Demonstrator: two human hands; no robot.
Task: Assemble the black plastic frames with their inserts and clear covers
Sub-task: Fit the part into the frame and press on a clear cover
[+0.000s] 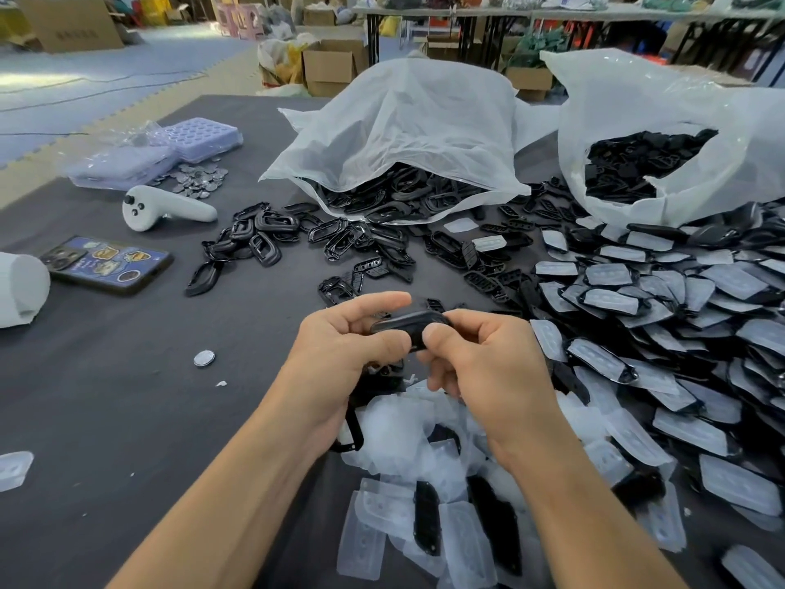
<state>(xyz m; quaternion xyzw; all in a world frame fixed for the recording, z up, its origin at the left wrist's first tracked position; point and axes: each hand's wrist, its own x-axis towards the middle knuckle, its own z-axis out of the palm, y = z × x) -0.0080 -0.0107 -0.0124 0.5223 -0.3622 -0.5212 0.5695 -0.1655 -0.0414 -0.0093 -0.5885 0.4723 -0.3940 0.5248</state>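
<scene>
Both hands meet over the middle of the dark table on one black plastic frame. My left hand grips its left end, thumb on top and index finger stretched out above it. My right hand pinches its right end with thumb and curled fingers. Loose clear covers and a few black inserts lie just below my hands. Empty black frames are scattered beyond. A large heap of assembled frames with covers fills the right side.
Two white plastic bags of black parts stand at the back. On the left lie a white controller, a phone, a pile of coin cells beside clear trays, and a white cup. One coin cell lies apart.
</scene>
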